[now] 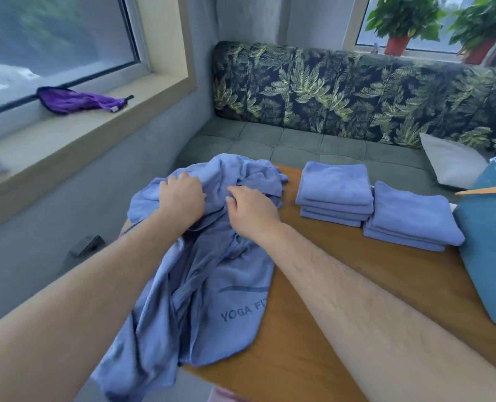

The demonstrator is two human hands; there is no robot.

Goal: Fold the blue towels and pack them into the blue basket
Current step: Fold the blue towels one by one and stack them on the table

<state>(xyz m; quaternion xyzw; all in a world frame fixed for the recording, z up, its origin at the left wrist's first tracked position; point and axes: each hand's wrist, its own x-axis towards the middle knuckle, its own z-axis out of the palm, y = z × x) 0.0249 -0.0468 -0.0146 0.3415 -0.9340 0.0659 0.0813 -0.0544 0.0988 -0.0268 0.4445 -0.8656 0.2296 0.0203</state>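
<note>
A large crumpled blue towel [209, 285] printed "YOGA FIT" lies over the left end of the wooden table [342, 285] and hangs off its front edge. My left hand [183, 195] grips a bunch of its cloth near the far end. My right hand [252, 207] pinches the same towel just to the right. Two stacks of folded blue towels sit to the right: one [335, 190] further back, one [409, 216] nearer the blue basket [490, 250], which stands at the table's right edge with a wooden handle [483, 190].
A green cushioned bench [284, 140] with a leaf-print backrest [357, 91] runs behind the table. A white pillow [450, 161] lies by the basket. A purple cloth [78, 100] rests on the window sill at left. A dark phone-like object [87, 245] lies on the grey seat.
</note>
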